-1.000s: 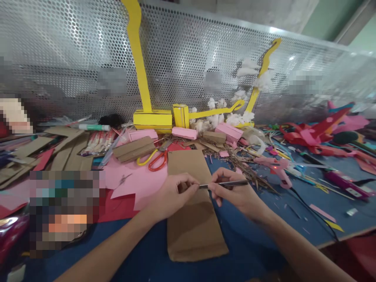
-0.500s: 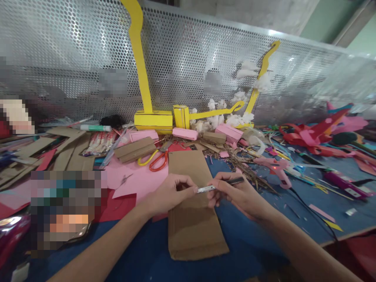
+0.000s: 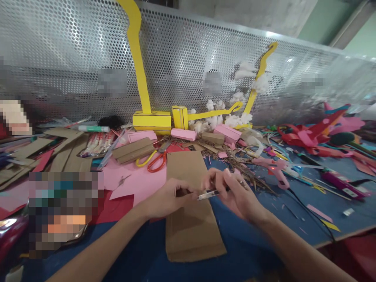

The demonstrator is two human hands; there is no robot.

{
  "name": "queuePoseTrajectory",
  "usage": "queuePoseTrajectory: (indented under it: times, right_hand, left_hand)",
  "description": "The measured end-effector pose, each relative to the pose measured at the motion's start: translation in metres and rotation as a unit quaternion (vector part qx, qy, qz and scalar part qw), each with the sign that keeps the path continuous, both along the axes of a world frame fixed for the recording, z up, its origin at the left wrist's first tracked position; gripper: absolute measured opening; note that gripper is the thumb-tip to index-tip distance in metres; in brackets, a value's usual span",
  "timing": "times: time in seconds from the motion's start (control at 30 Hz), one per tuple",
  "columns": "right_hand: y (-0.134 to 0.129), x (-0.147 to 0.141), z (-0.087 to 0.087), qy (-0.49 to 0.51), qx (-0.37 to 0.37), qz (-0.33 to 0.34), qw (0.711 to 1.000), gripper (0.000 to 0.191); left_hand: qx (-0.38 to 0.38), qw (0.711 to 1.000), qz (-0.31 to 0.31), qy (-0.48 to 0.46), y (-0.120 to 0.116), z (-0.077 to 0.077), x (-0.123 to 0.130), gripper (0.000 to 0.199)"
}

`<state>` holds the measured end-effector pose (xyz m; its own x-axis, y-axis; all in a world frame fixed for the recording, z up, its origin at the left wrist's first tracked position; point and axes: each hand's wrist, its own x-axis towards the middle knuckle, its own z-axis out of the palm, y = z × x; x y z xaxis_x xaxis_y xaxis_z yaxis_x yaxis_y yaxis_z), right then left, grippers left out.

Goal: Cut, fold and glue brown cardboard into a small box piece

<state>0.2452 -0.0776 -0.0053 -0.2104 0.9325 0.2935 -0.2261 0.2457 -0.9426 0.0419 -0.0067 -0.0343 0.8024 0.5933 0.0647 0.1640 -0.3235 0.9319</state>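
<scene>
A slim silver utility knife [image 3: 208, 194] is between my two hands, above a long piece of brown cardboard [image 3: 195, 243]. My left hand [image 3: 169, 199] pinches its left end between thumb and fingers. At the other end my right hand [image 3: 235, 192] has its fingers curled around the knife, somewhat blurred, and hides the dark part of the handle. Under both hands the cardboard lies lengthwise on the blue table [image 3: 246, 250]. Scissors with yellow and orange handles [image 3: 157, 161] rest open to the left of the cardboard, on pink paper [image 3: 149, 184].
A pink glue gun [image 3: 274, 170] with a black cord lies at right, near a purple tool [image 3: 342, 183]. Yellow paper constructions [image 3: 152, 120] stand by the perforated metal panel [image 3: 188, 58]. Dry twigs [image 3: 249, 172] and cardboard scraps [image 3: 66, 147] lie around.
My right hand has lifted and turned, its fingers shifting on the knife and covering its dark end. My left hand keeps its pinch, slightly lower.
</scene>
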Motion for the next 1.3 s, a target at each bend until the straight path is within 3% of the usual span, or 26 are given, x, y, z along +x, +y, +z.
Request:
queuePoseTrajectory:
  times: [0.1, 0.23, 0.37, 0.6, 0.9, 1.3]
  right_hand:
    - [0.010, -0.008, 0.005, 0.087, -0.052, 0.062, 0.993, 0.065]
    - [0.027, -0.011, 0.015, 0.135, -0.066, -0.065, 0.987, 0.069]
    - [0.031, -0.014, 0.012, 0.091, -0.046, -0.165, 0.981, 0.065]
    - [0.030, -0.020, -0.009, 0.065, -0.003, -0.221, 0.973, 0.062]
    - [0.030, -0.024, -0.010, 0.052, 0.018, -0.258, 0.965, 0.061]
    - [0.028, -0.037, -0.016, -0.016, -0.010, -0.343, 0.939, 0.062]
  left_hand:
    - [-0.004, 1.000, 0.019, 0.002, -0.003, 0.000, 0.001, 0.032]
    - [0.035, 0.995, 0.096, 0.001, -0.004, -0.004, 0.001, 0.030]
    - [0.066, 0.990, 0.124, 0.019, -0.002, -0.005, 0.001, 0.029]
    - [0.093, 0.989, 0.114, 0.030, 0.000, -0.006, 0.003, 0.024]
    - [0.089, 0.989, 0.112, 0.045, -0.001, -0.003, 0.004, 0.025]
    - [0.113, 0.987, 0.099, 0.058, -0.001, -0.009, 0.003, 0.026]
